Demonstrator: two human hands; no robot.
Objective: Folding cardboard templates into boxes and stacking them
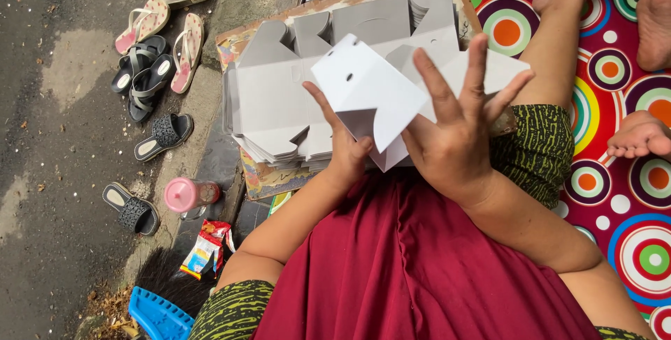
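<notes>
Your left hand (344, 150) grips the lower edge of a folded white card blank (367, 95), thumb on its face. Your right hand (456, 130) presses flat against the blank's right side, fingers spread. Just beyond both hands lies a stack of flat grey blanks (279, 102) on a board (260, 181). Well left of your left hand sit sandals (162, 137) and a pink-lidded bottle (190, 194).

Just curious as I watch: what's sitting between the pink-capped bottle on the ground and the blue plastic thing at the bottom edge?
In the head view, a crumpled red snack wrapper lies between the pink-capped bottle and the blue plastic piece.
</notes>
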